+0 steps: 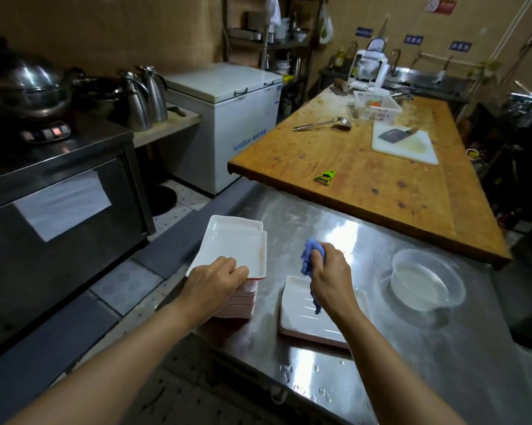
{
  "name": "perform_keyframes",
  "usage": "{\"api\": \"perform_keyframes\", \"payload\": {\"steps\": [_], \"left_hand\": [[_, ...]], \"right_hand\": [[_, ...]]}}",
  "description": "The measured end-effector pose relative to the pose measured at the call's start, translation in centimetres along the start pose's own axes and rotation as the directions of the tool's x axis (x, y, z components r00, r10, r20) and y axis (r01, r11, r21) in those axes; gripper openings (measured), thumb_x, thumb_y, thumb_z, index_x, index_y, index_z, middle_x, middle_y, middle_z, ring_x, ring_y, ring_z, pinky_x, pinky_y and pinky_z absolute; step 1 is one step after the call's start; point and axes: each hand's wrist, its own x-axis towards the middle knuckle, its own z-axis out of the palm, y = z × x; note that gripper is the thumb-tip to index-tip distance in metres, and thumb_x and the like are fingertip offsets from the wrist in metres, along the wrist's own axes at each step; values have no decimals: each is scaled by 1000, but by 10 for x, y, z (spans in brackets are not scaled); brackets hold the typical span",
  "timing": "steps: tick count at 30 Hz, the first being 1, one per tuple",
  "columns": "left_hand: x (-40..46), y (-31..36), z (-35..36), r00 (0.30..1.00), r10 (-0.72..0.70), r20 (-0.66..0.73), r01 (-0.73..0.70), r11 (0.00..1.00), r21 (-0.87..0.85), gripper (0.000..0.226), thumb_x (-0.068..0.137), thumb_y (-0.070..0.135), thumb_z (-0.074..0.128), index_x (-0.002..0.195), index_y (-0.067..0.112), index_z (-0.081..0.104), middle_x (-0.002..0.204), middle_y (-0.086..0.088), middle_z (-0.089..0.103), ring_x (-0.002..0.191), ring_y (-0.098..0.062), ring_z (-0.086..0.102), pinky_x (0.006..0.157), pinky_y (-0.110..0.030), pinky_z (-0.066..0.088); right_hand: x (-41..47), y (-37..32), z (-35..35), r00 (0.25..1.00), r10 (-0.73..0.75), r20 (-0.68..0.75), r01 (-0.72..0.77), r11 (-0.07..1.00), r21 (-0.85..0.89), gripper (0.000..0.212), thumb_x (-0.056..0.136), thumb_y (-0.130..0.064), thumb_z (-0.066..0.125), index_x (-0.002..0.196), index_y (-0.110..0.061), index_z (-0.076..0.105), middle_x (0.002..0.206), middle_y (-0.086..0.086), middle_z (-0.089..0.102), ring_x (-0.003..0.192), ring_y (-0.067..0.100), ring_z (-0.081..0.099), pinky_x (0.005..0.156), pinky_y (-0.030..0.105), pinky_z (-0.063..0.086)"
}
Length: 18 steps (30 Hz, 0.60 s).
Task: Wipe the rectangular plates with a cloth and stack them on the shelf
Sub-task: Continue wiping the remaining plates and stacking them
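Lifting the top plate off the stack, cloth at the ready.

Pinching the near edge of the top plate (pixel 232 242) with the left hand (pixel 214 282); clutching the blue cloth (pixel 309 259) in the right hand (pixel 330 276) above the wiped plates (pixel 307 314) on the steel table (pixel 381 348). Long axis running away toward the far left. Risking a slip from that thin, wet edge grip.

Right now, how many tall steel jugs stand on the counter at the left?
2: one tall steel jug stands nearer the stove, the other steel jug just right of it, slightly behind. More may be hidden behind the pots.
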Motion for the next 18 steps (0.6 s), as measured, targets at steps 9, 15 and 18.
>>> {"api": "perform_keyframes", "payload": {"steps": [9,15,18], "left_hand": [[0,14,2,990,-78,113,74,996,44,14,65,-3,64,69,10,59,60,-6,52,50,-24,51,30,-21,30],[2,12,12,946,-132,298,106,989,102,43,40,-1,88,74,8,65,61,-7,56,50,-24,54,31,-21,33],[-1,8,21,925,-160,345,122,984,130,53,38,7,92,86,5,70,60,-8,59,49,-24,57,31,-23,38]], "right_hand": [[-9,13,0,999,38,-1,-38,999,5,30,94,-4,34,71,-6,53,61,-2,55,54,5,51,49,10,37],[-12,17,-4,997,73,-13,-73,997,15,36,94,-5,34,65,-23,47,61,-2,55,46,7,48,47,18,40],[-14,19,-8,996,88,-23,-88,996,17,35,95,-5,34,67,-21,47,61,-4,53,49,9,49,47,13,38]]}}
